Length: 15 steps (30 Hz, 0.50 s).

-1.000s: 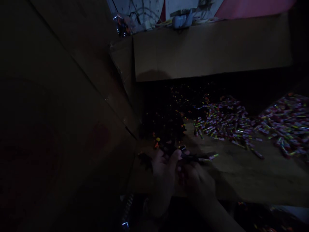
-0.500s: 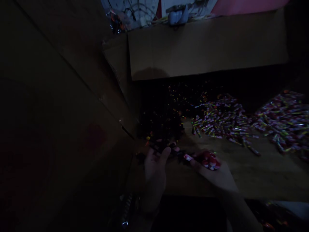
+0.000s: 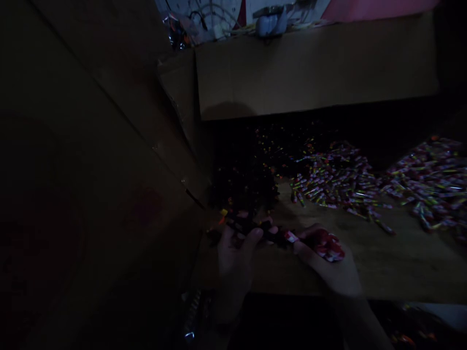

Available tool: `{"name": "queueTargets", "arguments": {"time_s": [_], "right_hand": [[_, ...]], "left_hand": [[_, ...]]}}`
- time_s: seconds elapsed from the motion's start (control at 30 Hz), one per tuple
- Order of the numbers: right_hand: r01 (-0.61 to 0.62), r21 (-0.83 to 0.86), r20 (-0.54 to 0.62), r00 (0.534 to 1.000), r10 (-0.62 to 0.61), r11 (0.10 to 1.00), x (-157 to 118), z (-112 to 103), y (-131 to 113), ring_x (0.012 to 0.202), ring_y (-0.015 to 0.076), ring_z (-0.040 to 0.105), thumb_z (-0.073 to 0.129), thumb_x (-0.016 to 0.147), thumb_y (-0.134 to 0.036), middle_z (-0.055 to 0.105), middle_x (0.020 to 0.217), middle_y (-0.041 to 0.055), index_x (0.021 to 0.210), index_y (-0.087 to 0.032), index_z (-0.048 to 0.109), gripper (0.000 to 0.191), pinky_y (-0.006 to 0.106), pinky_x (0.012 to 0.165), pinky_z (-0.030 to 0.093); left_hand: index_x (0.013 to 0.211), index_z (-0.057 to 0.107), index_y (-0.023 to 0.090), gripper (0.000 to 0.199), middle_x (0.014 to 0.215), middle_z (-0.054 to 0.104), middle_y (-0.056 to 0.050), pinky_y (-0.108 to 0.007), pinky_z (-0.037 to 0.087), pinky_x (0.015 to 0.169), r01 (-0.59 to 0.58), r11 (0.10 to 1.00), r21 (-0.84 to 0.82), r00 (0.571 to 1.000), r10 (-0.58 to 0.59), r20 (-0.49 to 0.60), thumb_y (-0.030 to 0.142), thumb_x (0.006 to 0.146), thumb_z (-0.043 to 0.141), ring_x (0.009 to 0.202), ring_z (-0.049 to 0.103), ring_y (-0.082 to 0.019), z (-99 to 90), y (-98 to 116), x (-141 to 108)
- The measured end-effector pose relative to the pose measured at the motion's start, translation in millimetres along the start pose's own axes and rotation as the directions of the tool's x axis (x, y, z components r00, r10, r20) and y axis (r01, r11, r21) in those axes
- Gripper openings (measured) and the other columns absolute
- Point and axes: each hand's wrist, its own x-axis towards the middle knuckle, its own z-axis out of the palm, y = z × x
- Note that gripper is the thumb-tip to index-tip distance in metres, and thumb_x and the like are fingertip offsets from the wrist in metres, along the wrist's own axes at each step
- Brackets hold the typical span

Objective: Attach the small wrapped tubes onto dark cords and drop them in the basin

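Low over the wooden table, my left hand (image 3: 237, 257) is closed around several small dark pieces (image 3: 246, 224); their kind is too dim to make out. My right hand (image 3: 337, 272) grips a bunch of small red-and-white tubes (image 3: 328, 245) in its palm. One similar tube (image 3: 291, 236) sticks out from its thumb and fingertips towards the left hand. This tube's far end meets the dark pieces, and I cannot tell whether the two are joined. Beyond my left hand spreads a heap of dark pieces (image 3: 244, 187).
Piles of colourful wrapped tubes (image 3: 335, 180) lie on the wooden table (image 3: 394, 267) to the right. A cardboard flap (image 3: 314, 68) rises at the back, and a dark panel (image 3: 91, 194) borders the left. Orange and yellow bits (image 3: 223, 215) lie near my left hand.
My right hand has shifted slightly right and down with the bunch and the protruding tube. My left hand stays nearly in place, its thumb a little further right.
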Motion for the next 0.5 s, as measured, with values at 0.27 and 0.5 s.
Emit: {"name": "queueTargets", "arguments": {"time_s": [0.27, 0.5], "right_hand": [[0.267, -0.271, -0.069, 0.953, -0.295, 0.925, -16, 2, -9, 0.064, 0.0184, 0.065, 0.064, 0.073, -0.034, 0.069, 0.072, 0.0018, 0.075, -0.025, 0.061, 0.010, 0.028, 0.059, 0.052], [0.195, -0.342, 0.016, 0.979, -0.202, 0.919, -23, 0, 3, 0.057, 0.0204, 0.063, 0.062, 0.075, -0.038, 0.068, 0.066, 0.0022, 0.079, -0.025, 0.064, 0.014, 0.032, 0.056, 0.050]], "left_hand": [[0.096, 0.054, 0.020, 0.036, 0.081, 0.072, -0.002, -0.029, 0.058, 0.062, 0.013, 1.000, -0.024, 0.999, -0.014, -0.038, 0.026, 0.068, 0.076, 0.068, 0.070, -0.020, 2.8, 5, -8], [0.099, 0.056, 0.019, 0.040, 0.081, 0.072, -0.003, -0.029, 0.058, 0.061, 0.071, 0.995, -0.068, 0.996, -0.074, -0.042, 0.028, 0.066, 0.077, 0.065, 0.070, -0.020, 1.1, 4, -8]]}}
